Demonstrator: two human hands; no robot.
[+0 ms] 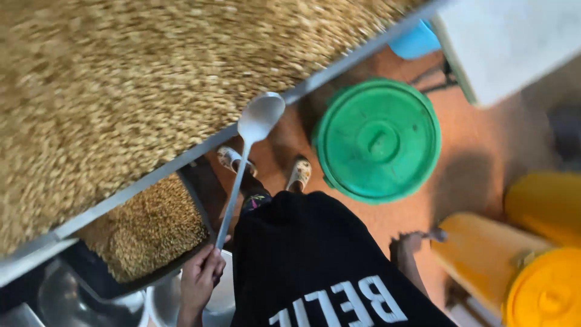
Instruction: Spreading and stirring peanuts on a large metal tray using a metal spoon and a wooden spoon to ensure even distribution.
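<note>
My left hand (200,280) is shut on the end of a long metal spoon (257,121). The spoon's empty bowl points up at the metal rim (200,148) of a large tray heaped with golden-brown grain (121,79). A second, dark tray of the same grain (145,233) lies lower down, just left of that hand. My right hand (416,242) hangs by my side near a yellow container (484,254); its fingers are blurred. My black shirt (315,254) and both feet (266,166) show between the hands.
A green lidded bucket (378,139) stands on the reddish floor by my feet. Yellow lidded bins (544,284) crowd the right. A blue tub (414,41) and a white box (514,42) sit at the top right. Metal bowls (66,297) lie at the bottom left.
</note>
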